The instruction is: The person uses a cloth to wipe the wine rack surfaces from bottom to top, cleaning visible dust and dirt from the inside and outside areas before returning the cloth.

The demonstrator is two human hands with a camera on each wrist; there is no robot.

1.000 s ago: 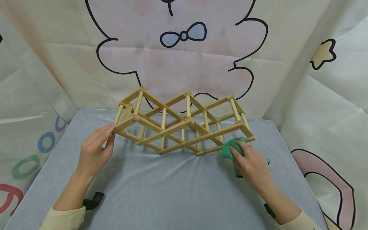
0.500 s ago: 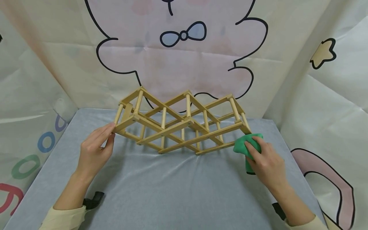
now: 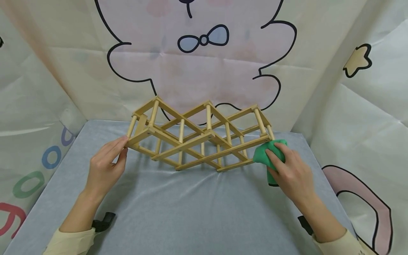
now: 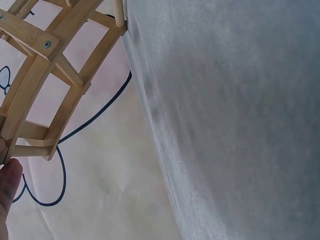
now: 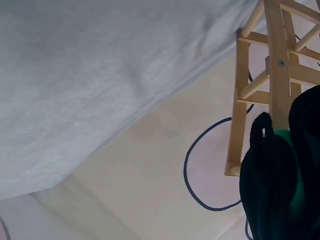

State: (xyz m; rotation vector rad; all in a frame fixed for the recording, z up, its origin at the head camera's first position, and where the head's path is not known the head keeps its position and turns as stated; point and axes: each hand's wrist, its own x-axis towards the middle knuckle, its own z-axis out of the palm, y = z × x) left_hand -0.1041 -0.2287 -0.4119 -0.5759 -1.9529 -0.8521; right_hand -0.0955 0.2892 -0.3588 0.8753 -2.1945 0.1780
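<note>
A folding wooden lattice rack (image 3: 208,135) of crossed slats and round dowels stands spread out on the table. My left hand (image 3: 106,164) pinches its left end corner between thumb and fingers; in the left wrist view the thumb (image 4: 10,182) shows at the slat's end. My right hand (image 3: 291,173) grips a bunched green cloth (image 3: 269,154) with a dark edge, pressed against the rack's lower right end. That corner of the rack is hidden behind the cloth. In the right wrist view the cloth (image 5: 272,185) looks nearly black and overlaps the end slat.
A light blue-grey cloth covers the table (image 3: 197,212). Printed curtains (image 3: 204,71) hang close behind it and on both sides, with a bow tie drawn on the back one. Black straps (image 3: 103,222) sit at the wrists.
My right hand and the green cloth moved right along the rack's lower right end, then slightly back left and up. The left hand and rack stayed in place.
</note>
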